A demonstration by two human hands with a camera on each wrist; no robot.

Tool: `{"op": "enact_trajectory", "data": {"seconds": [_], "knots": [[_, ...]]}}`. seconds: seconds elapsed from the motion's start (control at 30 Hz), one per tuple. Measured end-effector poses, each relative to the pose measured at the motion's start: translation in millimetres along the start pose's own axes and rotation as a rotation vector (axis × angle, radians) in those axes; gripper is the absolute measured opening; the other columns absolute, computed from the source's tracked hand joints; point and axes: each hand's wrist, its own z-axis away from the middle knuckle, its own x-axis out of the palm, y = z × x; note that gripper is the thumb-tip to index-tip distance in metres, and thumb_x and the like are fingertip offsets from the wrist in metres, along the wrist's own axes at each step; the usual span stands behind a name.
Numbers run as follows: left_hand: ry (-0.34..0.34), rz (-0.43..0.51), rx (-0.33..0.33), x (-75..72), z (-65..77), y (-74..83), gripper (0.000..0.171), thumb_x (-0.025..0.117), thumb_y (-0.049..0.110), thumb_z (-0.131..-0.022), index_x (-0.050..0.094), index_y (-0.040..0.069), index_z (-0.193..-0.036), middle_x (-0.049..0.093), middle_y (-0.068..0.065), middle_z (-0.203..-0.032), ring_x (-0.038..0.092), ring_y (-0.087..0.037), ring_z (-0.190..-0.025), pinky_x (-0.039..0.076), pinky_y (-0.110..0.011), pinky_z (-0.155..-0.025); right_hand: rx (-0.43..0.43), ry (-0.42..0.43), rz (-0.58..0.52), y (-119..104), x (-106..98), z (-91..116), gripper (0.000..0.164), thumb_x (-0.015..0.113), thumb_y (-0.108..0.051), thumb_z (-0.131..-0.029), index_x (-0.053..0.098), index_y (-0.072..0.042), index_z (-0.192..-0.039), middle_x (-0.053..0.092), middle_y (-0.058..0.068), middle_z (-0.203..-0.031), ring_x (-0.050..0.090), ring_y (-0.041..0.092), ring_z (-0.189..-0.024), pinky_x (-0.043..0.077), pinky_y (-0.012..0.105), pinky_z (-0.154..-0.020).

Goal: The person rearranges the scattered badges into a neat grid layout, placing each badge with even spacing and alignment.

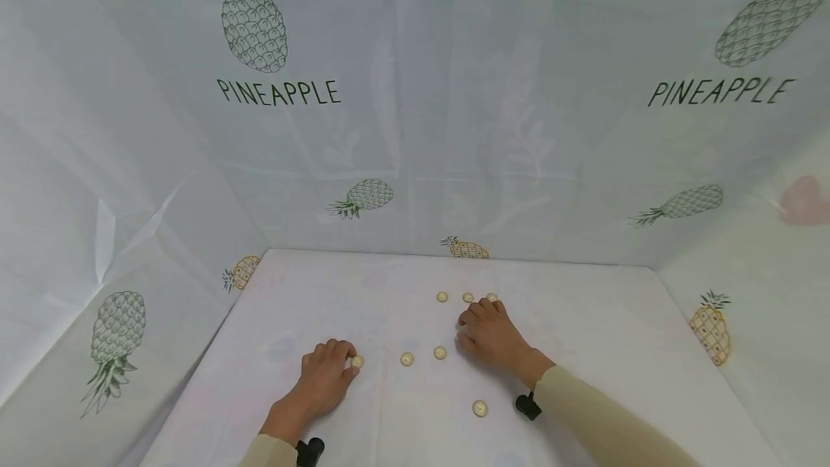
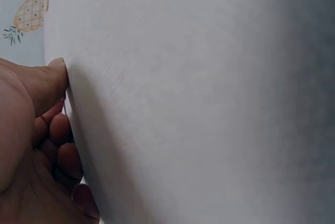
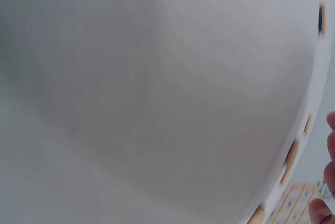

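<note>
In the head view, my left hand (image 1: 326, 373) has its thumb and index finger at either side of a small round pale wooden disc (image 1: 357, 361), pinching it at the tabletop. The left wrist view shows the thumb (image 2: 49, 85) low against the white surface, other fingers curled below; the disc is hidden there. My right hand (image 1: 491, 330) hovers over the table with loosely bent fingers, holding nothing visible. Just beyond it are a disc (image 1: 468, 297) and another disc (image 1: 493, 297), partly covered by the fingers. In the right wrist view only its fingertips (image 3: 330, 177) show at the edge.
A third disc (image 1: 442, 297) lies in the far row. Nearer are a middle disc (image 1: 406, 359), one beside it (image 1: 439, 353), and a front disc (image 1: 480, 408). Pineapple-print sheeting (image 1: 454, 128) walls in the white table (image 1: 298, 301) at the back and sides.
</note>
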Motion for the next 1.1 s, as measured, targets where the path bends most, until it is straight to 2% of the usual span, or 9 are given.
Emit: {"op": "enact_trajectory", "data": {"seconds": [0.1,0.27,0.53,0.77,1.0,1.1], "knots": [[-0.003,-0.004,0.004,1.1,0.1,-0.3,0.021,0.075,0.021,-0.098,0.061,0.016,-0.113,0.058,0.002,-0.107,0.053,-0.022,-0.102,0.038,-0.053,-0.090,-0.030,0.010,-0.002,-13.3,2.0,3.3,0.016,0.072,-0.030,-0.096,0.072,-0.015,-0.103,0.065,-0.002,-0.100,0.049,0.019,-0.093,0.040,0.043,-0.089],[-0.039,-0.055,0.013,-6.9,0.1,7.5,0.020,0.074,0.020,-0.099,0.061,0.015,-0.113,0.057,0.000,-0.104,0.053,-0.022,-0.099,0.040,-0.054,-0.088,-0.067,-0.001,0.007,-28.8,2.8,4.7,0.021,0.073,-0.037,-0.098,0.072,-0.018,-0.106,0.065,-0.004,-0.101,0.049,0.017,-0.094,0.042,0.042,-0.091],[-0.048,-0.096,0.038,-9.6,3.7,16.9,0.019,0.074,0.020,-0.100,0.059,0.014,-0.110,0.055,-0.001,-0.103,0.050,-0.021,-0.096,0.040,-0.053,-0.087,-0.079,0.042,0.071,-29.3,2.0,17.7,0.021,0.076,-0.037,-0.095,0.073,-0.018,-0.102,0.065,-0.004,-0.097,0.049,0.017,-0.091,0.041,0.040,-0.086],[-0.054,-0.114,0.032,-8.5,0.4,17.3,0.020,0.073,0.022,-0.100,0.059,0.013,-0.112,0.056,-0.002,-0.103,0.050,-0.021,-0.096,0.041,-0.052,-0.089,-0.088,0.101,0.097,-16.7,-7.3,45.1,0.020,0.081,-0.034,-0.090,0.072,-0.017,-0.097,0.062,-0.004,-0.093,0.047,0.017,-0.088,0.039,0.040,-0.085],[-0.012,-0.235,0.132,-9.8,3.9,15.3,0.020,0.074,0.020,-0.100,0.057,0.011,-0.106,0.055,-0.004,-0.099,0.050,-0.025,-0.095,0.043,-0.056,-0.090,-0.085,0.078,0.068,-16.5,-26.7,79.1,0.025,0.086,-0.037,-0.086,0.071,-0.020,-0.095,0.063,-0.007,-0.093,0.046,0.013,-0.087,0.041,0.039,-0.084],[0.000,-0.269,0.154,-10.1,4.3,14.7,0.020,0.073,0.019,-0.100,0.056,0.010,-0.106,0.053,-0.004,-0.097,0.049,-0.024,-0.093,0.043,-0.055,-0.090,-0.102,0.074,0.038,-20.6,-29.5,92.1,0.027,0.086,-0.039,-0.085,0.070,-0.021,-0.096,0.062,-0.010,-0.095,0.047,0.011,-0.089,0.041,0.038,-0.085]]}}
